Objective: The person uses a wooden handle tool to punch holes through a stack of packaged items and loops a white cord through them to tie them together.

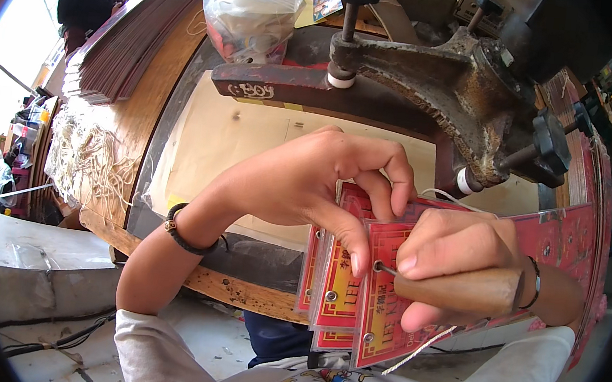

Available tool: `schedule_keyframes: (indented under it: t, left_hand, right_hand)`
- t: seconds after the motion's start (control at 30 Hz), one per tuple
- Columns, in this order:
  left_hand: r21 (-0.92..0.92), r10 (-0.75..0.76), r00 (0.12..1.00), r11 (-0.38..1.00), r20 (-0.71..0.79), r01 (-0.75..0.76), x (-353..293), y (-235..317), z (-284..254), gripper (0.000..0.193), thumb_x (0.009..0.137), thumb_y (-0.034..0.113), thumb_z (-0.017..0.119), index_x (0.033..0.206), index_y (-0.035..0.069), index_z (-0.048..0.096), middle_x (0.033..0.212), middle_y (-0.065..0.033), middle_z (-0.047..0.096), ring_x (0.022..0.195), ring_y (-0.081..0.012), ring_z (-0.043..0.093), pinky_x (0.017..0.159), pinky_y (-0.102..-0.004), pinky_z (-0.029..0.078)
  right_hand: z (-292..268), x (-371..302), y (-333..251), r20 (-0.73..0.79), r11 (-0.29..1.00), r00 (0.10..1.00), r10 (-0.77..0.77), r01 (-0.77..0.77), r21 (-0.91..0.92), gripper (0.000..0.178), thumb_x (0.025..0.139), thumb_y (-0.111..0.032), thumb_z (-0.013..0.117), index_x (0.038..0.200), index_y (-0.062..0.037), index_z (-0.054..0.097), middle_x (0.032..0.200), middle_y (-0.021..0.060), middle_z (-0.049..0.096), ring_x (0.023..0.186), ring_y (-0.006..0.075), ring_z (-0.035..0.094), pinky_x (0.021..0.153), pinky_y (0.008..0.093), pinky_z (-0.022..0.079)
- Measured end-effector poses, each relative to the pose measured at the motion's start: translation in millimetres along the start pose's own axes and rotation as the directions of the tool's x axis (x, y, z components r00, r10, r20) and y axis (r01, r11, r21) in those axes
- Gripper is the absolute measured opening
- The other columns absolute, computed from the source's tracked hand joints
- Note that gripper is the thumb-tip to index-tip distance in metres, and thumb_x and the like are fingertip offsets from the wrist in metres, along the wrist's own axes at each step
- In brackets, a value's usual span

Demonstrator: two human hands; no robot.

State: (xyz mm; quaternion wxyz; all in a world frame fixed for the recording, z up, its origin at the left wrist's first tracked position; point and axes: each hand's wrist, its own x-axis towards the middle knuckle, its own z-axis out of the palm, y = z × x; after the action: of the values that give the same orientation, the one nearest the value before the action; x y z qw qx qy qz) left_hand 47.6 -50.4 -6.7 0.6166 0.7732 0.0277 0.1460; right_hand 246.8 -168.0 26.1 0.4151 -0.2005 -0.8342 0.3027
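My right hand point(461, 242) is wrapped round the wooden handle of an awl point(466, 291). Its thin metal shaft reaches a metal eyelet near the edge of the top red card point(375, 327). My left hand point(315, 170) grips the overlapping red and gold cards, thumb on the front and other fingers at their far edge. A second eyelet shows at the near corner of the top card. A white cord point(419, 348) runs out from beneath my right hand, and more cord shows beyond it. Where the cord passes under that hand is hidden.
A heavy metal frame with black knobs point(433, 67) stands over the pale work board point(282, 127). At the left lie a heap of white cords point(90, 161) and a stack of dark red sheets point(133, 45). A plastic bag point(252, 15) sits behind. Another person point(86, 1) is at the far left.
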Motion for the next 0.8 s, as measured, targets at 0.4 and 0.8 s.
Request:
schedule_keyframes:
  t: [0.4, 0.8]
  left_hand:
    - [0.373, 0.259, 0.963, 0.903, -0.075, -0.214, 3, 5, 9, 0.050, 0.075, 0.048, 0.074, 0.098, 0.003, 0.068, 0.114, -0.0113, 0.068, 0.113, -0.0258, 0.057, 0.100, -0.0419, 0.031]
    - [0.084, 0.338, 0.925, 0.931, 0.175, -0.356, 8, -3, 3, 0.029, 0.075, 0.028, 0.082, 0.093, 0.006, 0.077, 0.113, -0.0116, 0.069, 0.118, -0.0376, 0.054, 0.102, -0.0505, 0.038]
  right_hand:
    - [-3, -2, 6, -0.149, 0.986, 0.976, -0.158, 0.149, -0.073, 0.042, 0.090, -0.029, 0.070, 0.104, 0.0043, 0.049, 0.081, 0.0079, 0.053, 0.065, 0.0168, 0.056, 0.055, 0.0266, 0.046]
    - [0, -10, 2, -0.143, 0.991, 0.988, 0.051, -0.032, 0.132, 0.040, 0.079, -0.012, 0.082, 0.108, 0.0035, 0.058, 0.095, 0.0092, 0.064, 0.075, 0.0202, 0.065, 0.072, 0.0340, 0.053]
